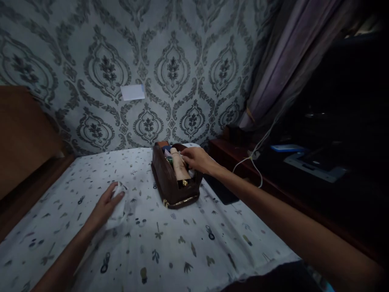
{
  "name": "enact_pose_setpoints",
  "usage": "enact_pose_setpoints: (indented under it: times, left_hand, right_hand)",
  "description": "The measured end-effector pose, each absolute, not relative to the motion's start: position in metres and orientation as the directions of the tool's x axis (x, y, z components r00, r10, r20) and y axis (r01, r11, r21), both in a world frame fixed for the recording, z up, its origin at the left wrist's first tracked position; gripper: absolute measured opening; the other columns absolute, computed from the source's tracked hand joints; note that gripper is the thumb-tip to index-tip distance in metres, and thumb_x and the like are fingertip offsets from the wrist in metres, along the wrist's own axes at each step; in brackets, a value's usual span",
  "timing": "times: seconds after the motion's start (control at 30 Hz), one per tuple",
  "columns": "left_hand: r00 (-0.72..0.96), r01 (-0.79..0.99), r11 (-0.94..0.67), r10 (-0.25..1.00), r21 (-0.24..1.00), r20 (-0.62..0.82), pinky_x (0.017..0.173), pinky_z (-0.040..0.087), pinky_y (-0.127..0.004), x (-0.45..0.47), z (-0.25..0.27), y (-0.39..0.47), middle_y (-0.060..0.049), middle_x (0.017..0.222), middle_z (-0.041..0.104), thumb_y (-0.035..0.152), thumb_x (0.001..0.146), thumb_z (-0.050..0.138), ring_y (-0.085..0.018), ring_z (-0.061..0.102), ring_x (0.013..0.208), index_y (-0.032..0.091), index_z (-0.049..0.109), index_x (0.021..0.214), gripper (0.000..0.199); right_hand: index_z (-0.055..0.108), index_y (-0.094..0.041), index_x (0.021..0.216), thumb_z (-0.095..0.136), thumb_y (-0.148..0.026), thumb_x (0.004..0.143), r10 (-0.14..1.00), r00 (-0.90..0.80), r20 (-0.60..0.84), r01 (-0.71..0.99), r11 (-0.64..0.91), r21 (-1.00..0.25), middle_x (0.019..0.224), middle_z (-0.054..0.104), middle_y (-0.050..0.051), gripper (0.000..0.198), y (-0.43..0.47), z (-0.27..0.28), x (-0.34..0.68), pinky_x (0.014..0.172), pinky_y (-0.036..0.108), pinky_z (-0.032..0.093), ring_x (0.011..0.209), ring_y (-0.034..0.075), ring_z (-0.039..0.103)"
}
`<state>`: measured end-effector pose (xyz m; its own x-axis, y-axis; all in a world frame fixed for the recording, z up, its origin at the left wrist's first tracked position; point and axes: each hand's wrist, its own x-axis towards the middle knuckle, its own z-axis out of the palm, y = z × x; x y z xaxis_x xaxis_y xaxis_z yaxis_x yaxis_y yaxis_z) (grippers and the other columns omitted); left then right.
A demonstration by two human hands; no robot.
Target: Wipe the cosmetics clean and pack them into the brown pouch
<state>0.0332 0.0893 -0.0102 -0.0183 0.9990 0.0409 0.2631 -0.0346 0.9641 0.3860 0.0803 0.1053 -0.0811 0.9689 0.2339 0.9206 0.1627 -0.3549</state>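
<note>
A brown zippered toiletry bag (pixel 165 182) stands open on the bed, packed with a beige tube (pixel 180 166) and other small items that are hard to tell apart. My right hand (pixel 197 159) reaches over the bag's right side, its fingers pinched together at the opening beside the tube. What they hold, if anything, is hidden. Left of the bag, my left hand (pixel 107 205) is closed round a soft-looking white item (pixel 119 209) close to the sheet. Its exact kind is unclear.
The patterned bedsheet (pixel 170 251) lies under everything. A dark flat object (pixel 223 190) rests right of the bag. A white cable (pixel 258 146) hangs by the dark red wooden ledge (pixel 219 147). Brown wooden furniture (pixel 27 134) stands at left, patterned wallpaper (pixel 173 69) behind.
</note>
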Motion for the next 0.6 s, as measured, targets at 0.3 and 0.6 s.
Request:
enact_pose_setpoints:
  times: [0.3, 0.6]
  left_hand:
    - [0.338, 0.900, -0.284, 0.934, 0.331, -0.116, 0.114, 0.032, -0.055, -0.016, -0.040, 0.130, -0.017, 0.155, 0.044, 0.071, 0.083, 0.043, -0.040, 0.041, 0.141, 0.016, 0.053, 0.142, 0.081]
    - [0.304, 0.635, -0.404, 0.914, 0.658, 0.267, 0.103, 0.044, -0.048, 0.034, 0.010, 0.179, -0.014, 0.113, 0.073, 0.073, 0.075, 0.054, -0.037, 0.063, 0.111, 0.020, 0.072, 0.099, 0.062]
  right_hand:
    - [0.073, -0.017, 0.083, 0.058, -0.033, 0.078, 0.809, 0.291, 0.510, 0.709, 0.175, -0.683, 0.083, 0.071, 0.006, 0.022, 0.092, 0.067, 0.427, 0.074, 0.032, 0.044, 0.071, 0.019, 0.058]
    - [0.069, -0.016, 0.090, 0.051, -0.062, 0.085, 0.944, 0.261, 0.200, 0.201, 0.149, -0.968, 0.086, 0.073, 0.009, 0.050, 0.160, 0.037, 0.439, 0.074, 0.034, 0.050, 0.079, 0.022, 0.066]
